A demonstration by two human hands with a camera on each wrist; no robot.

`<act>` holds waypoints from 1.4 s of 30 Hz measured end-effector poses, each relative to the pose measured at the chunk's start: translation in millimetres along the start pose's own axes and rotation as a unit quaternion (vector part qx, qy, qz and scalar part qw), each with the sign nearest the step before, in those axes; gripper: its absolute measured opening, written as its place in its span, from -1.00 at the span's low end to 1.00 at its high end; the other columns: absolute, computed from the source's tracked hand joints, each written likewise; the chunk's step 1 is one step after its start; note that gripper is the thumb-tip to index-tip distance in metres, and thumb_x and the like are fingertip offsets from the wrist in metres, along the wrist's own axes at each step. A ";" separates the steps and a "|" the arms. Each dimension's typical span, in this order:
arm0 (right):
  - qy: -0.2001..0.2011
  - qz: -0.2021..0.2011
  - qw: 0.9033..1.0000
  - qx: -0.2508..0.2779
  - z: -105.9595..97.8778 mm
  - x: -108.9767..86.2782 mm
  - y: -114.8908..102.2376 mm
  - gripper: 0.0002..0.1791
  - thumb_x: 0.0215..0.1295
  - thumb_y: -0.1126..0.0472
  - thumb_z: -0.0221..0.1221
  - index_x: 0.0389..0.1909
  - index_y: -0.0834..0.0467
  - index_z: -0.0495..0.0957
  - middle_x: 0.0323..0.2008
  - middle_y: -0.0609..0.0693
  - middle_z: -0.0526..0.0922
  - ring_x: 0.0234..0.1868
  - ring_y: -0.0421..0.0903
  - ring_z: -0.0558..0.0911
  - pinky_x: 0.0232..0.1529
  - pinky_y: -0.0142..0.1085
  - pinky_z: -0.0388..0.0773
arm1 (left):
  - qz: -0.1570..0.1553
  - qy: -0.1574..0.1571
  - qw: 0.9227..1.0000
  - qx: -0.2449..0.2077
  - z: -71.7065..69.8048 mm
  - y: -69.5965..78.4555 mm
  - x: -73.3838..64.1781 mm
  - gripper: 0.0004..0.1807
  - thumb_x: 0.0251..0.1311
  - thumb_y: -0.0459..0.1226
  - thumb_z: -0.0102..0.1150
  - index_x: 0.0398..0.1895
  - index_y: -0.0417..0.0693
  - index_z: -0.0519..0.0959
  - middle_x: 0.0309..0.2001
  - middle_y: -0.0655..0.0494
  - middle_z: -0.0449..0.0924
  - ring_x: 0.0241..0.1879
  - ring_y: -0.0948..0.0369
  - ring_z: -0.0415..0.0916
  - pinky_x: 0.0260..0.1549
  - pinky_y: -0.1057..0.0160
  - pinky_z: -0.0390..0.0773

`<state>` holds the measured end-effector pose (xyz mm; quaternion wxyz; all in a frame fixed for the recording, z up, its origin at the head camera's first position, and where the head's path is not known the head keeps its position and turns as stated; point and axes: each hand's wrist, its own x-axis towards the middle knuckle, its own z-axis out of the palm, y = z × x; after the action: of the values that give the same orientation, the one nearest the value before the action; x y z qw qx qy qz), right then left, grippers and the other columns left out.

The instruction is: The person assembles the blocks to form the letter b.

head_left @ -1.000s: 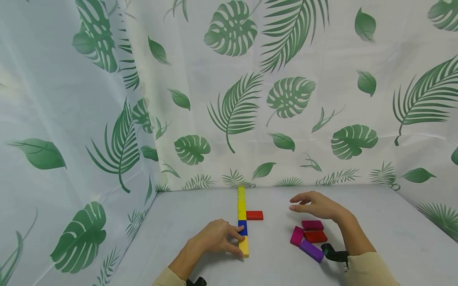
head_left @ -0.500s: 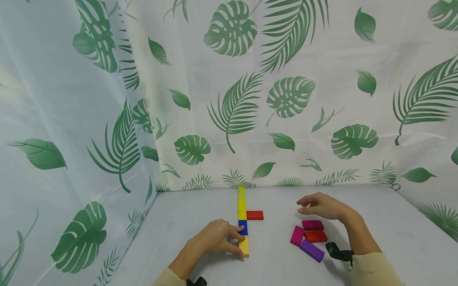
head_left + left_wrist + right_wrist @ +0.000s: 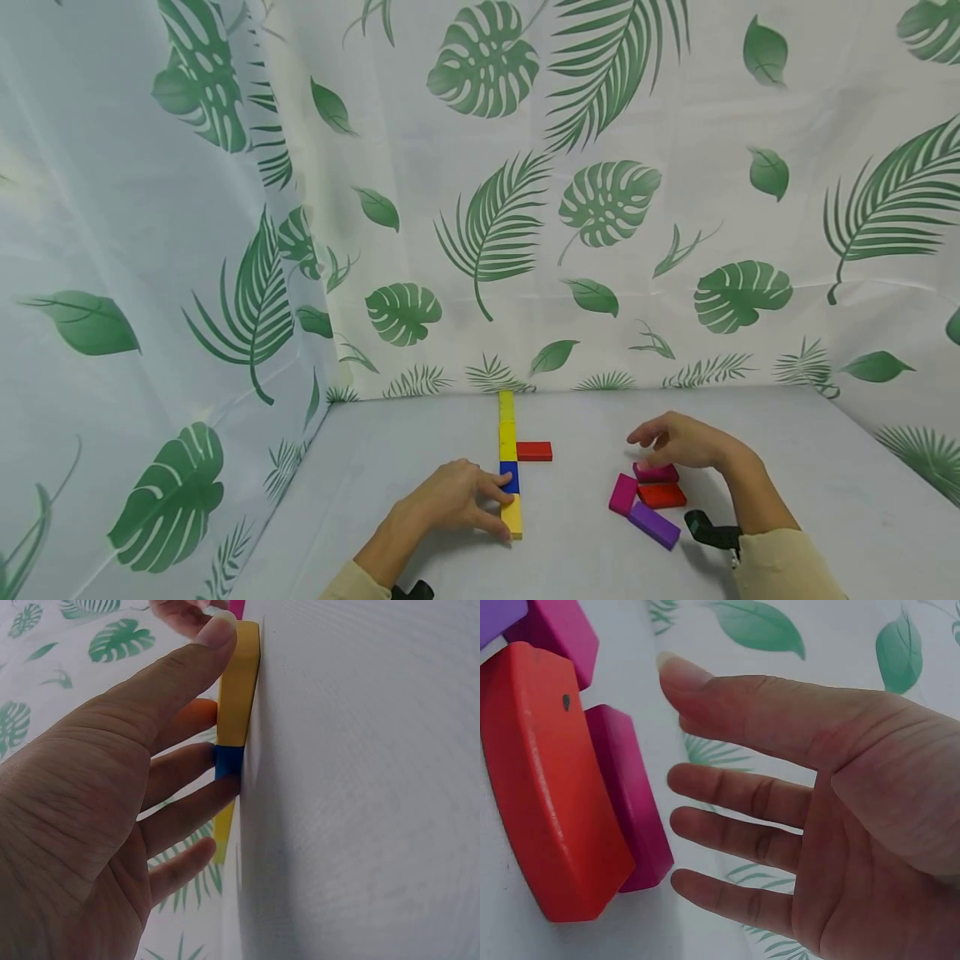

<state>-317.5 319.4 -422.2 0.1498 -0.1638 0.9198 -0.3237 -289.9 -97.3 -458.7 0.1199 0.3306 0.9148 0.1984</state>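
In the head view a line of blocks runs away from the person: a yellow-orange block nearest, then a blue block, then yellow blocks. My left hand lies along its left side, fingertips on the blue block and thumb at the near end of the yellow-orange one. A red block juts out to the right of the line. My right hand hovers with loose fingers and holds nothing; it overlaps a magenta block. In the right wrist view its fingertips are beside that magenta block.
Beneath my right hand lie a red block, another magenta block and a purple block, grouped closely. A leaf-patterned sheet hangs behind the white table, and another hangs on the left.
My right hand has moved right and lowered toward the magenta block, which its thumb now overlaps. The left hand and the line of blocks have not moved.
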 end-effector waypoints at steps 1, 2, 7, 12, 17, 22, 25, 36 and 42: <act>-0.001 0.007 1.000 -0.003 0.5 0.7 0.5 -0.49 0.19 0.12 0.48 0.17 0.16 0.70 0.00 0.12 0.68 0.07 0.07 0.55 -0.10 -0.09 0.64 | 0.002 0.001 1.000 0.000 0.1 -0.4 0.2 -0.38 -0.05 0.31 0.49 0.15 0.48 0.70 0.27 0.50 0.59 0.29 0.33 0.54 0.02 0.38 0.51; 0.000 0.015 1.000 -0.006 0.9 1.2 0.8 -0.49 0.17 0.11 0.49 0.15 0.14 0.71 -0.01 0.10 0.68 0.06 0.07 0.55 -0.10 -0.08 0.64 | 0.004 0.001 1.000 0.001 0.1 -0.7 0.5 -0.38 -0.05 0.31 0.48 0.15 0.48 0.70 0.27 0.49 0.59 0.29 0.33 0.54 0.02 0.39 0.51; -0.002 0.034 0.999 -0.011 2.9 2.1 1.8 -0.53 0.10 0.15 0.53 0.08 0.10 0.75 -0.06 0.09 0.66 0.00 0.02 0.54 -0.15 -0.11 0.64 | 0.008 0.001 1.000 0.000 0.1 -0.4 0.7 -0.38 -0.04 0.31 0.48 0.14 0.48 0.71 0.27 0.49 0.60 0.30 0.34 0.54 0.05 0.36 0.52; -0.002 0.034 0.999 -0.013 5.6 3.3 3.0 -0.59 0.10 0.23 0.52 0.02 0.10 0.78 -0.12 0.09 0.66 -0.07 0.00 0.55 -0.20 -0.16 0.65 | 0.010 0.001 1.000 0.006 -0.8 -0.3 0.3 -0.38 -0.04 0.32 0.47 0.15 0.47 0.70 0.27 0.49 0.59 0.32 0.32 0.54 0.13 0.29 0.54; -0.003 0.042 0.999 -0.010 8.7 5.8 5.0 -0.62 0.08 0.28 0.51 -0.02 0.09 0.79 -0.17 0.05 0.65 -0.11 -0.02 0.55 -0.22 -0.20 0.66 | 0.014 0.002 1.000 0.010 -1.5 -0.3 -0.2 -0.37 -0.03 0.32 0.46 0.16 0.46 0.70 0.28 0.48 0.59 0.31 0.32 0.54 0.09 0.33 0.53; -0.003 0.052 0.999 -0.008 10.4 8.1 5.0 -0.63 0.08 0.30 0.51 -0.03 0.10 0.79 -0.21 0.04 0.64 -0.16 -0.04 0.55 -0.25 -0.22 0.65 | 0.017 0.002 1.000 0.011 -1.8 0.3 -1.0 -0.37 -0.03 0.32 0.47 0.16 0.46 0.70 0.29 0.48 0.59 0.32 0.32 0.53 0.13 0.30 0.53; -0.001 0.051 0.999 -0.011 11.1 8.9 3.9 -0.65 0.11 0.31 0.49 -0.04 0.13 0.78 -0.25 0.03 0.65 -0.20 -0.04 0.56 -0.26 -0.22 0.64 | 0.018 0.003 1.000 0.010 -1.7 0.1 -1.2 -0.37 -0.03 0.31 0.48 0.17 0.45 0.70 0.29 0.48 0.59 0.33 0.32 0.53 0.13 0.29 0.53; 0.023 0.065 0.998 -0.013 13.0 9.1 -4.1 -0.65 0.16 0.38 0.43 0.00 0.15 0.77 -0.25 0.03 0.68 -0.20 -0.04 0.58 -0.21 -0.18 0.71 | 0.009 0.004 1.000 0.007 0.4 0.2 0.9 -0.36 -0.05 0.33 0.47 0.16 0.47 0.70 0.28 0.52 0.58 0.31 0.34 0.54 0.15 0.28 0.54; 0.021 0.077 0.997 -0.018 14.5 9.4 -5.2 -0.57 0.05 0.45 0.44 0.00 0.16 0.76 -0.23 0.04 0.67 -0.18 -0.02 0.59 -0.18 -0.13 0.73 | 0.008 0.002 1.000 0.004 0.9 -0.8 1.1 -0.36 -0.05 0.33 0.47 0.16 0.48 0.70 0.28 0.52 0.58 0.32 0.34 0.53 0.18 0.24 0.54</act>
<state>-319.3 303.9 -431.2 0.1520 -0.0879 0.9384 -0.2976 -290.8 -96.8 -459.9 0.1148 0.3375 0.9135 0.1962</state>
